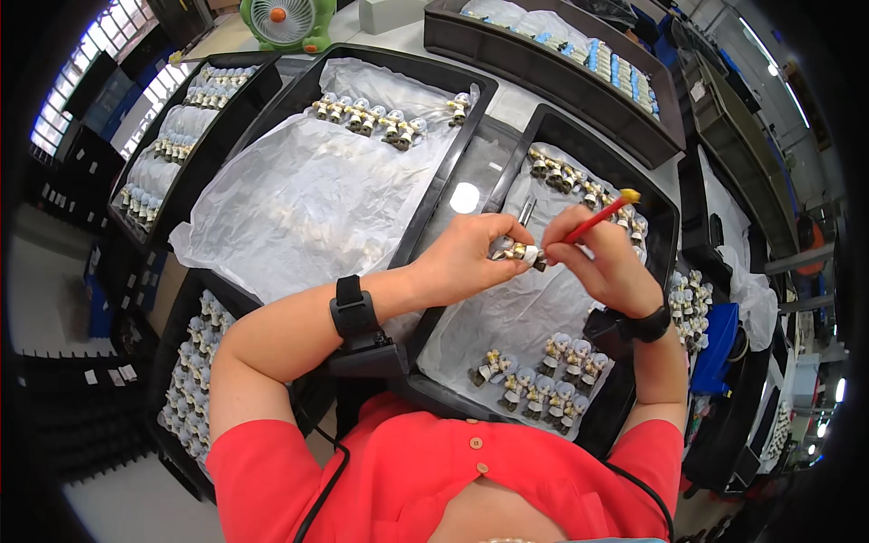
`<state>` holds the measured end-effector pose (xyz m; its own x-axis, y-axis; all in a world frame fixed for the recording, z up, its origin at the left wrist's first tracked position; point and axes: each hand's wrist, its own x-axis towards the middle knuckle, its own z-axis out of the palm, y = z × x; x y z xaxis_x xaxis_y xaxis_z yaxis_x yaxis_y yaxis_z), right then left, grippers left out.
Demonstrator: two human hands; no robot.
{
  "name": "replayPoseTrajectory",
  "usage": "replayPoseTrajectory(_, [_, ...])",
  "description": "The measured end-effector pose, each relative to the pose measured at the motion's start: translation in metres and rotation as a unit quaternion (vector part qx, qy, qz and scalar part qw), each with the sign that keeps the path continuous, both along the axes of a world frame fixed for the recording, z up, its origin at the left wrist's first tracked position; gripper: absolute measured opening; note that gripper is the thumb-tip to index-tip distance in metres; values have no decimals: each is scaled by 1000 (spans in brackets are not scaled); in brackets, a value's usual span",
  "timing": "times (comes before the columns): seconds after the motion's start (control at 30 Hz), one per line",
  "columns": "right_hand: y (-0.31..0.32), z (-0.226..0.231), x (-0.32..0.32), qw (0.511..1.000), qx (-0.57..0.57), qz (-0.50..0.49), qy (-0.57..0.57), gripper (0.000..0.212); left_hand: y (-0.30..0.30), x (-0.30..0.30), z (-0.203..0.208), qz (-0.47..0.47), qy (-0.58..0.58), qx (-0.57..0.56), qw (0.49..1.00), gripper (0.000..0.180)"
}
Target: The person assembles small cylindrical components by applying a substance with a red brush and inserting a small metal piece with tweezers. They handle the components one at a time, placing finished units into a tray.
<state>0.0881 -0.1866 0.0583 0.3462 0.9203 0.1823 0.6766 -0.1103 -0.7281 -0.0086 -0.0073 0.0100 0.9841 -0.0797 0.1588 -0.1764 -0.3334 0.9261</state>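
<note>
Both our hands meet over the right-hand black tray (665, 217): our left hand (466, 253) pinches a small figurine (520, 254) lying crosswise, while our right hand (606, 262) grips a red brush (597, 217), tip touching the figurine's right end.

A pale table (507, 104) holds many black trays. One big tray (453, 167) sits in the middle, and another (665, 217) is just beside it, toward the right edge. A long tray (543, 77) lies along the far edge. Two more trays (231, 118) (176, 335) sit by the left edge. A green fan (285, 23) stands at the far left corner.
</note>
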Motion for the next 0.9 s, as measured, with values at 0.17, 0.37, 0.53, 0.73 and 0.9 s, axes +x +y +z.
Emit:
replayPoseTrajectory(0.17, [-1, -3, 4, 988, 123, -86, 37, 7, 0, 1, -5, -6, 13, -42, 999, 23])
replayPoseTrajectory(0.37, [-5, 0, 0, 987, 130, -81, 56, 7, -1, 1, -4, -4, 22, -48, 999, 23])
replayPoseTrajectory(0.53, [-1, -2, 3, 988, 115, -84, -62, 8, -1, 1, -2, -5, 17, -36, 999, 23])
replayPoseTrajectory(0.73, [-2, -7, 0, 994, 99, -44, -25, 11, -2, 2, -5, -6, 21, -42, 999, 23])
replayPoseTrajectory(0.9, [-3, 3, 3, 988, 118, -78, -58, 10, -1, 2, -7, -8, 29, -62, 998, 24])
